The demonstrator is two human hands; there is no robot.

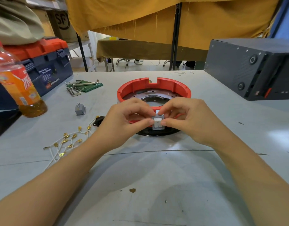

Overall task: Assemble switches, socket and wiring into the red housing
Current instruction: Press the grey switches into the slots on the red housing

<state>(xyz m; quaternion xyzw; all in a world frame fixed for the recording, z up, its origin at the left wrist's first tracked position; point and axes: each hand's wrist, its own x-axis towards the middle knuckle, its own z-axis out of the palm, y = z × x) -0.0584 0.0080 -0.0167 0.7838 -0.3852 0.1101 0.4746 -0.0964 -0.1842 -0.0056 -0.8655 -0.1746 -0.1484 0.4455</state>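
1. Two bare forearms reach in from the near edge of a grey table [156, 176] and meet over its middle.
2. The left hand [124, 123] is turned palm-inward with its fingers curled. Its thumb and forefinger pinch the left side of a small grey rocker switch [158, 123].
3. The right hand [187, 119] mirrors it. Its thumb presses the right side of the switch and its curled forefinger rests on the top edge, so both hands hold the switch in a narrow pinch.
4. The switch is held face up at the near wall of the red housing [153, 88], a round ring that sits at the middle of the table on a black base. Whether the switch already sits in the wall cannot be told, since the fingers hide that spot.
5. A second grey switch [79, 109] stands on the table to the left of the housing, well apart from it.
6. White wires [70, 141] with brass end clips lie in a loose tangle nearer the near left part of the table, just beside the left wrist. A black socket [99, 122] lies at their far end.
7. A drink bottle [18, 82] with an orange label stands by the left edge, and a blue toolbox [49, 66] with an orange lid sits at the far left corner.
8. A dark grey box [254, 67] sits at the far right corner.
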